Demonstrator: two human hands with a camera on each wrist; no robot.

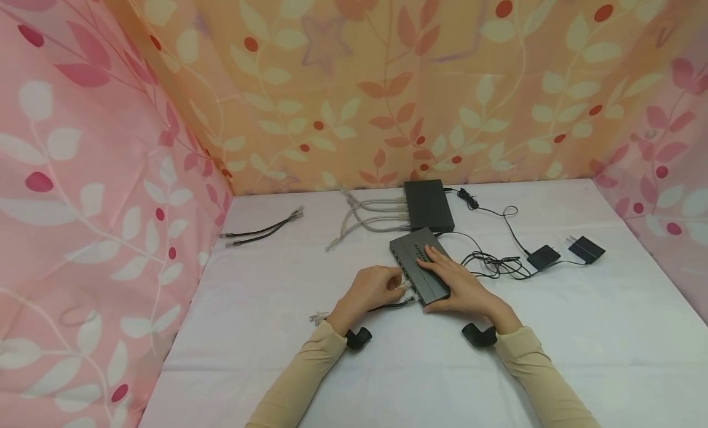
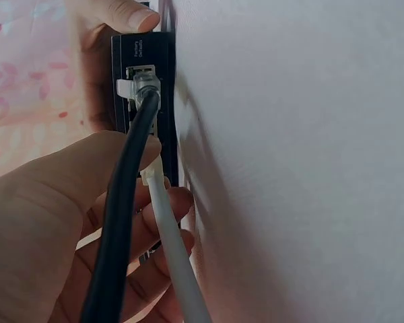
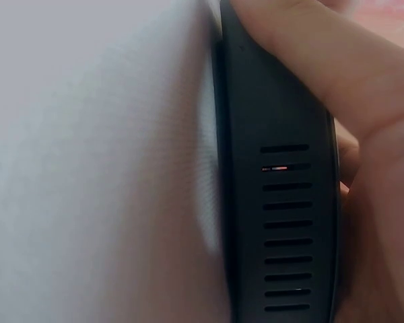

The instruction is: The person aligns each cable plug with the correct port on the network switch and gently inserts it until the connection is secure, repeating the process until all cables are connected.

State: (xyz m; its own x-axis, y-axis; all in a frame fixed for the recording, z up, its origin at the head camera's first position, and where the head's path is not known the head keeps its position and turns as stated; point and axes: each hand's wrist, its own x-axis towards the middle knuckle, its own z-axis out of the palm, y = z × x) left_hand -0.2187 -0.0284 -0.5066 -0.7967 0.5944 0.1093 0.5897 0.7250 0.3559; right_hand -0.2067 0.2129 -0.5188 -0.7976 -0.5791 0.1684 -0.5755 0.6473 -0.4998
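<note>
A grey network switch (image 1: 408, 251) lies at an angle on the table, its row of ports facing left. My right hand (image 1: 463, 286) holds it, fingers over the top and thumb at the near end. My left hand (image 1: 369, 286) pinches the plug end of a white network cable (image 2: 177, 259) at a port; the fingers partly hide how far the plug sits in. In the port beside it, a black network cable (image 2: 123, 195) has its clear plug inserted. In the right wrist view the vented side (image 3: 286, 229) of the switch shows under the right hand.
Behind stands a black box (image 1: 428, 203) with several grey cables (image 1: 365, 219) on its left. Two black cables (image 1: 260, 233) lie far left. Power adapters (image 1: 544, 257) and coiled cords (image 1: 495, 265) are at right. Patterned cloth (image 1: 387, 90) hangs behind the table.
</note>
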